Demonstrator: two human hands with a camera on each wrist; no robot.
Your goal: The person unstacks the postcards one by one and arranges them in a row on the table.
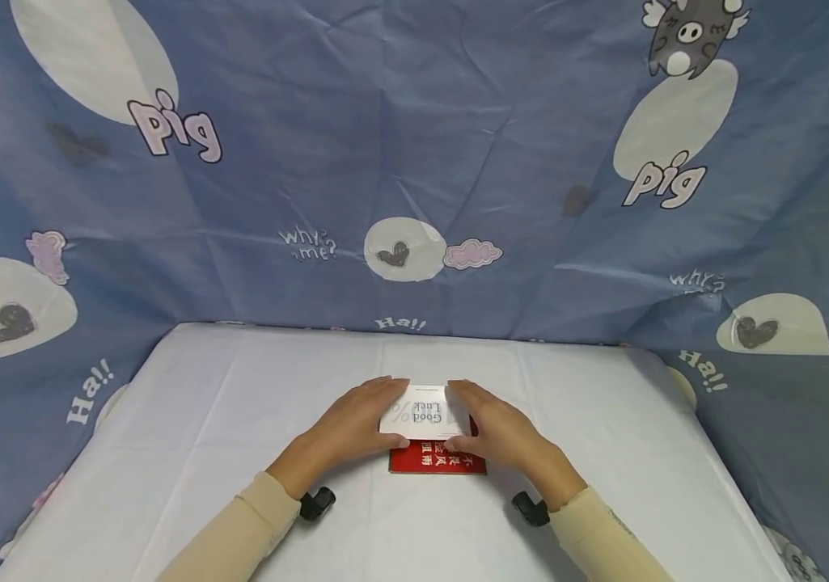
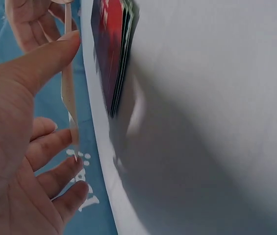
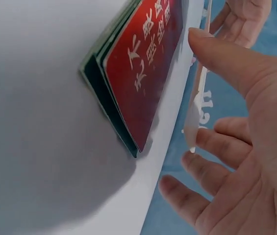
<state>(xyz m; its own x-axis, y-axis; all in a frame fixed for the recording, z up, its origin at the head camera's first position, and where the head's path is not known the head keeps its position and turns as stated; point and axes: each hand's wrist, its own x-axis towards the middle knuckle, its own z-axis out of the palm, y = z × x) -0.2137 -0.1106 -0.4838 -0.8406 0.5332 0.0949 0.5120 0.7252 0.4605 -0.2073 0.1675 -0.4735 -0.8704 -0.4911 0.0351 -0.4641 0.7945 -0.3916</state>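
A thin white card printed with "Good Luck", upside down in the head view, is pinched along its two short sides. My left hand grips its left side, thumb at the near edge and fingers at the far one. On the opposite side my right hand grips it the same way. Both wrist views show the card edge-on, raised above the table. Below it lies a red card-like booklet with white characters, partly covered by the card in the head view. The right wrist view shows its green-edged layers slightly spread.
A white cloth covers the table. Behind and at both sides hangs a blue curtain with pig and heart prints. Each wrist wears a small black device, one on the left wrist and one on the right.
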